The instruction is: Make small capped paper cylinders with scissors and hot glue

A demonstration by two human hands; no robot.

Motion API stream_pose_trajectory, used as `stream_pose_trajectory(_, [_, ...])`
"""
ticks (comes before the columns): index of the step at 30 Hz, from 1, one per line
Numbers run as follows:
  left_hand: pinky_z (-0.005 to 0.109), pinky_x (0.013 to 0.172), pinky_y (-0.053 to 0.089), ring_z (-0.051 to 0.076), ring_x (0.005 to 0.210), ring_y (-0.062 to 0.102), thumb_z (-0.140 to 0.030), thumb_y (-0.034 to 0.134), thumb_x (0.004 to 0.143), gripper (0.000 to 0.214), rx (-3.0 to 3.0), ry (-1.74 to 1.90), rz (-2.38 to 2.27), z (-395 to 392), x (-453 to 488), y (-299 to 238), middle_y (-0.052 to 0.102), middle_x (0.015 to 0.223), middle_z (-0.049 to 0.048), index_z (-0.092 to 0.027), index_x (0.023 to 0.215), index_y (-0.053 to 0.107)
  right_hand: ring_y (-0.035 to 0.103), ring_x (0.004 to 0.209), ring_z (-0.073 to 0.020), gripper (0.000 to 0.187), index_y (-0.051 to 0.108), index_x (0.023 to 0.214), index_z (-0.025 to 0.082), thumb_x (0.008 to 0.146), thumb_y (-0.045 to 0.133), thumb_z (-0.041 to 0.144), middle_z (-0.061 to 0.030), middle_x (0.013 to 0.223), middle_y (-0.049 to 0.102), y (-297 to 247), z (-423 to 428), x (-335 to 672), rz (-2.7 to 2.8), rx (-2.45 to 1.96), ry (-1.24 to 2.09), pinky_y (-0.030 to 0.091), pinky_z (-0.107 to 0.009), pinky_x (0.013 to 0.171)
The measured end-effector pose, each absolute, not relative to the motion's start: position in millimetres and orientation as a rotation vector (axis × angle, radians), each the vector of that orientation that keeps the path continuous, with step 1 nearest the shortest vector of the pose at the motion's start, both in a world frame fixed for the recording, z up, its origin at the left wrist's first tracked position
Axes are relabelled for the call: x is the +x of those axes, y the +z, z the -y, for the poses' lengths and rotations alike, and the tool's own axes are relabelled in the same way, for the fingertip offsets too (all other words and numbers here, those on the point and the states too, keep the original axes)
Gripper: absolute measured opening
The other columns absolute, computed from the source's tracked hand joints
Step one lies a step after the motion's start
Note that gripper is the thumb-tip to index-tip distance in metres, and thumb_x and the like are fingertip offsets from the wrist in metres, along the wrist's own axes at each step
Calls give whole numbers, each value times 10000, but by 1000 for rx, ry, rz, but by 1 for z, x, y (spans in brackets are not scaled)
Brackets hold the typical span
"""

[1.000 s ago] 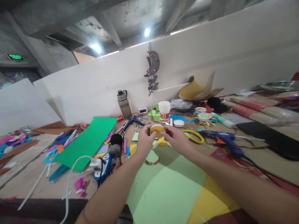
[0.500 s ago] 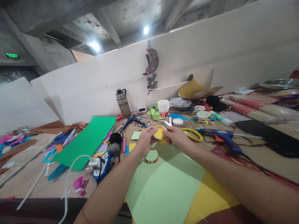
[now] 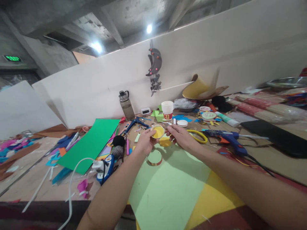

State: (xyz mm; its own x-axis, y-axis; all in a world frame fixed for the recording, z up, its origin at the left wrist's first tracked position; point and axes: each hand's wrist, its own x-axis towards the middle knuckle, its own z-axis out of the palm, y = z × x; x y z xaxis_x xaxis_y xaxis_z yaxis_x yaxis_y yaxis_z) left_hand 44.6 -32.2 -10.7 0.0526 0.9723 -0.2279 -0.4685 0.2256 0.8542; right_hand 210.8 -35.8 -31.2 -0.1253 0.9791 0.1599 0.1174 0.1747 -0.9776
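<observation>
My left hand (image 3: pixel 144 142) holds a small round yellow disc with a white rim (image 3: pixel 158 131), fingers closed on its left edge. To the disc's right, my right hand (image 3: pixel 180 136) has its fingertips pinched at the rim. Both hands hover over the far edge of a light green sheet (image 3: pixel 168 185). Just under them lie a yellow scrap (image 3: pixel 165 141) and a green disc with a red rim (image 3: pixel 154 157) on the sheet.
Yellow scissors (image 3: pixel 198 135) and a blue glue gun (image 3: pixel 229 138) lie right of my hands. A second glue gun (image 3: pixel 105 166), yarn balls (image 3: pixel 118 147), a dark green sheet (image 3: pixel 92 143), a water bottle (image 3: pixel 126 105) and a white cup (image 3: pixel 167 110) stand around. A white partition wall (image 3: pixel 216 54) closes the back.
Both hands with the yellow disc have drifted slightly left and farther from me; the disc has turned more face-on, and my right hand has slid off to its right edge.
</observation>
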Motion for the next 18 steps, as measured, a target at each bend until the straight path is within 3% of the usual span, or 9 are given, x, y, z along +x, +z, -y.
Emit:
stream_pose_trajectory(7, [142,375,403,73,462,546,-63,636,731,90,543,1290,-977,25,38,-5,658,676,42,-112,804,616,512,530,-115,272,593,763,200,848,546,454,11,644,597,-23,38,217,1543,-1138,984,401,-236,484])
stream_pose_trajectory(10, [150,401,431,70,467,549,-77,643,738,95,523,1390,-989,22,35,-3,637,660,5,-136,796,596,531,585,-135,242,650,789,196,847,572,418,2,659,616,-19,43,217,1704,-1151,846,410,-257,534])
stream_pose_trajectory(13, [161,448,468,73,483,570,-67,610,759,97,501,1488,-1012,20,32,-2,634,656,-5,-148,776,561,601,732,-175,225,694,903,202,858,586,394,-33,822,681,-19,53,211,1996,-1044,732,482,-311,665])
stream_pose_trajectory(15, [165,467,478,74,484,572,-68,603,764,94,504,1525,-1012,18,29,-2,638,656,-2,-150,776,560,624,964,-232,273,692,1033,217,827,654,393,-74,1042,689,-21,63,204,2142,-949,695,501,-387,842])
stream_pose_trajectory(18, [167,483,482,63,464,543,-81,624,759,80,520,1547,-999,14,23,0,644,656,10,-142,775,574,497,1255,-296,509,635,1215,244,756,753,429,-113,1308,588,-24,78,196,2293,-872,610,416,-466,1034])
